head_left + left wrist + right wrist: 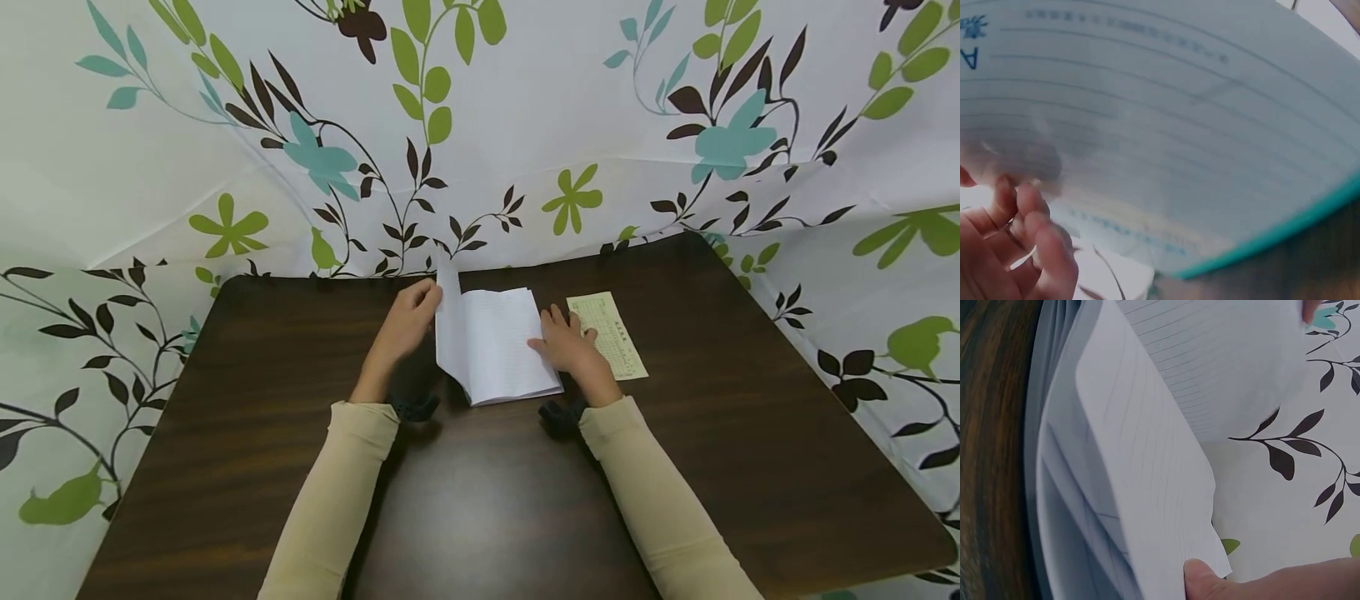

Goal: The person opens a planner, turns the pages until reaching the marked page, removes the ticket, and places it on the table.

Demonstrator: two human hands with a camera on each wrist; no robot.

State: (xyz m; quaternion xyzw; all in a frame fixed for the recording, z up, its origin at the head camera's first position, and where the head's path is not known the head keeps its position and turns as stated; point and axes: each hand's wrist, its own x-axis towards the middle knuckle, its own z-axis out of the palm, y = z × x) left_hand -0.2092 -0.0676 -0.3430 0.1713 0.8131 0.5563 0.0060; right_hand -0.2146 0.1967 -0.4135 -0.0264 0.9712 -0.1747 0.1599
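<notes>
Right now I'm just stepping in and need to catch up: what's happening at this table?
A person sits at a dark wooden table with a lined notebook open on it. The left hand holds the cover and some pages lifted up at the top corner, while the right hand rests on the right-hand pages with its thumb at the page edge. A small printed slip of paper lies flat on the table just right of the notebook.

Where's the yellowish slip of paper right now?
In the head view the yellowish slip lies flat on the dark table, just right of the open notebook, partly under the right hand.
</notes>
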